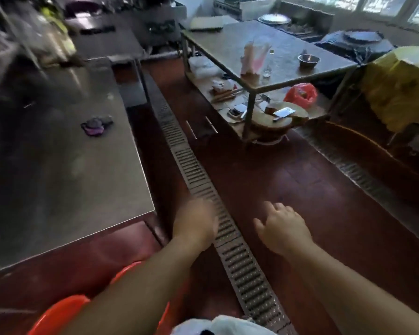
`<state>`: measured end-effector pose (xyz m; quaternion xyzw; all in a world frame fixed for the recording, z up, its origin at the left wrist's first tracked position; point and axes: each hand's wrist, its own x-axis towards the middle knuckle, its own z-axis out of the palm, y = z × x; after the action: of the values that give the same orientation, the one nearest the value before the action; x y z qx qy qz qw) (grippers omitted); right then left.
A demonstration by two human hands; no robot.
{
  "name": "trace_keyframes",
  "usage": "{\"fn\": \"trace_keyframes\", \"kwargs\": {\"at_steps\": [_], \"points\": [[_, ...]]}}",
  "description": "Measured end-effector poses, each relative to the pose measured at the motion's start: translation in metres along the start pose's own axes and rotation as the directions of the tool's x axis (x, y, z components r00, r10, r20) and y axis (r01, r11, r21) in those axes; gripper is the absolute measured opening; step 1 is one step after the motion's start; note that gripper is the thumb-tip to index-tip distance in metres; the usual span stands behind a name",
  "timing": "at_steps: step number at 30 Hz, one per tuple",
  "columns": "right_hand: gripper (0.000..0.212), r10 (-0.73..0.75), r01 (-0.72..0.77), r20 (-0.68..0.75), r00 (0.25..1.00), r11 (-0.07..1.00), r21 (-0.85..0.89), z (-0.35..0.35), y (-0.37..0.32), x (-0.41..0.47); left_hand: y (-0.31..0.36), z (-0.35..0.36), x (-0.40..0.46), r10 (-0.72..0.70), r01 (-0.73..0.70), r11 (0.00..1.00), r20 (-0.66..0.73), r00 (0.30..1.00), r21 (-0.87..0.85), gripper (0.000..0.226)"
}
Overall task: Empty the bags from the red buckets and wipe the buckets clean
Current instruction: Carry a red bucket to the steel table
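Hovering empty: left hand [196, 223], right hand [282, 227] above floor drain grate [228, 228].

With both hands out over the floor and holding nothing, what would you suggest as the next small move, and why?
Probably bring the hands back down to the white bag at the bottom edge and take hold of it. The left hand and right hand both hover empty over the floor drain grate, while the red buckets sit below the forearms, so the bag seems not yet emptied.
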<state>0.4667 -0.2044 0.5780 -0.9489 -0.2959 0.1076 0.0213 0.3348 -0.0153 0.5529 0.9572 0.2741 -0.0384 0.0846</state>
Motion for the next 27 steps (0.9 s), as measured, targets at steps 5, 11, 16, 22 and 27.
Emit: {"fn": "trace_keyframes", "kwargs": {"at_steps": [5,11,16,22,27], "points": [[0.062,-0.314,0.317,0.098,0.944,0.948,-0.017,0.001,-0.066,0.059,-0.037,0.004,-0.013,-0.283,0.284,0.958,0.029,0.959,-0.04,0.063],[0.057,-0.556,0.562,0.107,0.824,0.827,-0.034,0.008,-0.164,0.094,-0.109,0.003,-0.029,-0.549,0.549,0.825,0.041,0.835,-0.135,0.052],[0.051,-0.672,0.682,0.118,0.731,0.724,-0.099,0.017,-0.243,0.104,-0.167,0.001,-0.033,-0.657,0.653,0.728,0.059,0.751,-0.208,0.055],[0.044,-0.791,0.818,0.209,0.575,0.564,-0.112,0.049,-0.319,0.097,-0.221,0.012,-0.059,-0.781,0.772,0.572,0.102,0.616,-0.275,0.057],[0.047,-0.877,0.934,0.321,0.357,0.338,-0.114,0.081,-0.382,0.084,-0.249,0.034,-0.107,-0.897,0.879,0.375,0.126,0.425,-0.294,0.056]]}}
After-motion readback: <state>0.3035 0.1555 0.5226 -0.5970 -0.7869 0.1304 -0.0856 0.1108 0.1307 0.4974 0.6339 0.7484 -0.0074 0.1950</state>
